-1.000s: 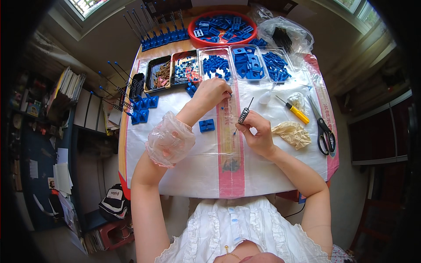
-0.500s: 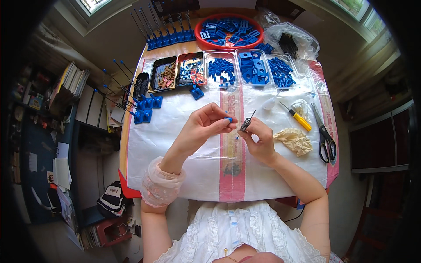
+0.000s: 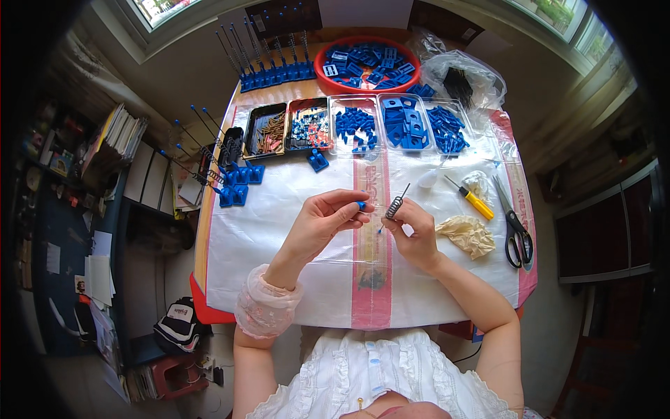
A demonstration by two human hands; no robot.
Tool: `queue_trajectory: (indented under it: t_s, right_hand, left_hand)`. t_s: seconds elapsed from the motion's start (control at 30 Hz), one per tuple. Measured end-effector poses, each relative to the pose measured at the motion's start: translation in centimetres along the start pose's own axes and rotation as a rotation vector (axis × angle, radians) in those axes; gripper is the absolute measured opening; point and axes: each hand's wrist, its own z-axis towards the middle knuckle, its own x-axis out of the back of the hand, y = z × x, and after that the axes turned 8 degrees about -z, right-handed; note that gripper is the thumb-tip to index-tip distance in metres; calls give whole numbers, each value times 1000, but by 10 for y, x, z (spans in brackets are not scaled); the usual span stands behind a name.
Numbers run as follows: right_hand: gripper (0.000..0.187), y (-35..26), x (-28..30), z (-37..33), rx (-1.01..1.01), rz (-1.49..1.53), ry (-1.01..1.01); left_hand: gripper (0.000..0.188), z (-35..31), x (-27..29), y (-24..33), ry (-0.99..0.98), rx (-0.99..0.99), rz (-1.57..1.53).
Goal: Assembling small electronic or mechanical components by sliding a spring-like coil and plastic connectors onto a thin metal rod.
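Head: left hand nearer right hand than one second ago; grip pinches blue piece left, spring right.

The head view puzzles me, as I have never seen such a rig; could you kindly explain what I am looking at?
There is no machine here, only a person's bare hands. A wide fisheye camera worn on the head looks down, so straight edges bend near the rim. The left hand pinches a small blue piece; the right hand holds a dark spring with a thin rod through it. On the table, a white sheet lies beneath five trays of small parts, a yellow-handled screwdriver and scissors. Behind the trays stands a red basin of blue parts.
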Motion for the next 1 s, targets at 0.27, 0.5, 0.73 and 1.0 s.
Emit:
queue_trajectory:
  t_s: [0.27, 0.5, 0.73, 1.0]
  right_hand:
    - [16, 0, 1, 1, -14, 10, -10]
    - [16, -1, 1, 2, -25, 19, -13]
    - [16, 1, 1, 1, 0, 1, -10]
    - [16, 1, 0, 1, 7, 6, -9]
  left_hand:
    - [25, 0, 2, -4, -24, 25, -113]
    - [19, 3, 2, -6, 13, 43, -159]
    - [27, 2, -4, -8, 78, 8, -114]
    - [27, 3, 10, -14, 44, -89, -78]
